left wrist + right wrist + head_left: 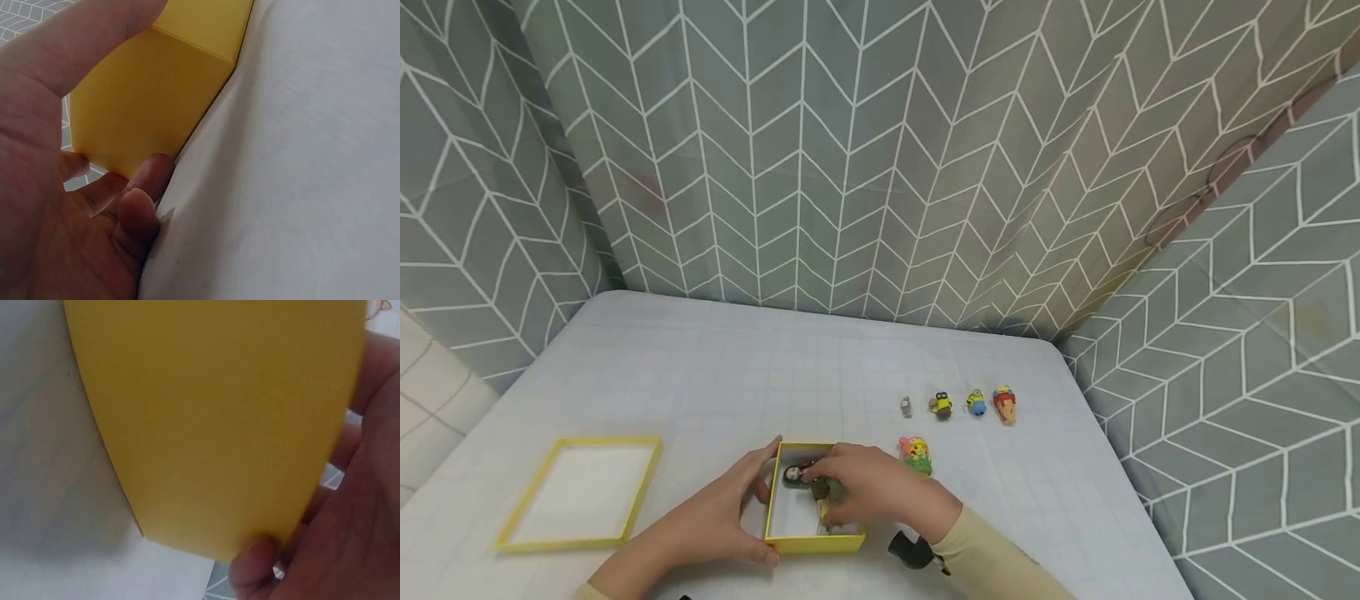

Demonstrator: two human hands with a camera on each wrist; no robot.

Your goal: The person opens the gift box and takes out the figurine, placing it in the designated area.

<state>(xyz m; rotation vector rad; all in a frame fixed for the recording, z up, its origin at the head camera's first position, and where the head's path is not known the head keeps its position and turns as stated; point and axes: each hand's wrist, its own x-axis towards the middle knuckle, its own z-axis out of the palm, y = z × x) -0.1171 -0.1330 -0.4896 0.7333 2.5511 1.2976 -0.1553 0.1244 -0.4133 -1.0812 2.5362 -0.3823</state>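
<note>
Closest to the viewer sits a small yellow box (811, 543) on the pale tablecloth (715, 367), with both of the person's hands at it. Starting at the far left, the box's yellow lid (580, 493) lies upturned and well apart from the rest. Next comes the left hand (718, 508), fingers curved around the box's left wall: the thumb at the near corner, a fingertip at the far corner; the left wrist view shows the thumb (81, 44) and fingers pressed against the yellow side (150, 94). Inside the box lies a little dark-haired figure (795, 474), partly hidden. The right hand (880, 492) reaches over the box's right rim with fingers curled down into it; whether they pinch the figure I cannot tell. Just beside that hand, a pink-and-yellow toy (916, 454) rests on the cloth. Farther back and to the right, four small figures (958, 405) stand in a row.
</note>
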